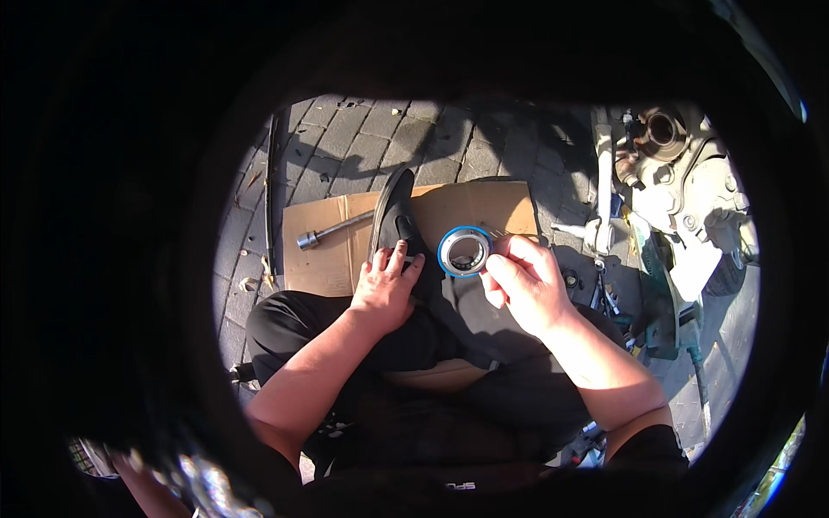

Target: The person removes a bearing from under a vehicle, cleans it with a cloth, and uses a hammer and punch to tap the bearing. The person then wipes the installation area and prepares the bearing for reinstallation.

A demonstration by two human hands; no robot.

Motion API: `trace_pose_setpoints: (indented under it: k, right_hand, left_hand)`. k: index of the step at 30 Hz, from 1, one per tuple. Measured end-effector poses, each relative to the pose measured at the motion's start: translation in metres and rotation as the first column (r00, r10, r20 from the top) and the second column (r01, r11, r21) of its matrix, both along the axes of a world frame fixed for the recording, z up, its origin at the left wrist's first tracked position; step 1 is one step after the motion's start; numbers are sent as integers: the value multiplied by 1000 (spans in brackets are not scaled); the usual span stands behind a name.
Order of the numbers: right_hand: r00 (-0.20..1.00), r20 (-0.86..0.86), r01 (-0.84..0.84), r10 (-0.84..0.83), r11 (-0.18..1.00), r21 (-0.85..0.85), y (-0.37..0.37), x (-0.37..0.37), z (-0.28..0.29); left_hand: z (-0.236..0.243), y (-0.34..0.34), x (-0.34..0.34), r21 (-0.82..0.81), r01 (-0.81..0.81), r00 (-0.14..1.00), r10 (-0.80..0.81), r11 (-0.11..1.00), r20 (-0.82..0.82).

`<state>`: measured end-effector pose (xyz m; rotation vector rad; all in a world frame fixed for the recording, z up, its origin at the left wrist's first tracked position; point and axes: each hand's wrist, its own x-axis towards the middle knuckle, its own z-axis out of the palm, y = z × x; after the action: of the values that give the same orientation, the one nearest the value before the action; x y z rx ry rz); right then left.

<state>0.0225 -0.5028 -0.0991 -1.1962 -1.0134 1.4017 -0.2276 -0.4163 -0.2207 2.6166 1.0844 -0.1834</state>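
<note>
My right hand (pixel 528 281) pinches a ring-shaped bearing (pixel 446 253) by its right side, between thumb and fingers. The bearing is silver with a blue outer rim, is held up above my dark trouser leg, and faces me so that its round opening shows. On the black shoe (pixel 398 207) lies my left hand (pixel 386 289), fingers spread and nothing in them. A long metal bar with a socket end (pixel 335 230) rests left of the shoe.
Flattened cardboard (pixel 496 203) lies on the paving bricks (pixel 363 121) under the shoe and bar. To the right stand a greasy metal vehicle assembly (pixel 691 186), a green power tool (pixel 663 332) and several small hand tools (pixel 607 295). A dark strip (pixel 271 198) runs along the left.
</note>
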Motion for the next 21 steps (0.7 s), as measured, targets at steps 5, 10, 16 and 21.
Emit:
trace_pose_setpoints:
  k: [5,10,16,21]
  right_hand:
    - [999,-37,6,-5,999,40,-3,-2,1]
    - [999,-28,19,-18,999,43,-3,-1,-1]
    - [997,-74,10,-4,997,76,-1,-1,-2]
    - [999,-41,19,-17,999,47,-4,-4,0]
  left_hand:
    - [-7,-13,18,-9,44,999,-45,999,-13]
    - [0,-10,26,-30,330,928,-318,944,192]
    - [-11,-25,48,-149,434,868,-368,888,334]
    - [-24,-23,44,-96,431,844,-363,897,396]
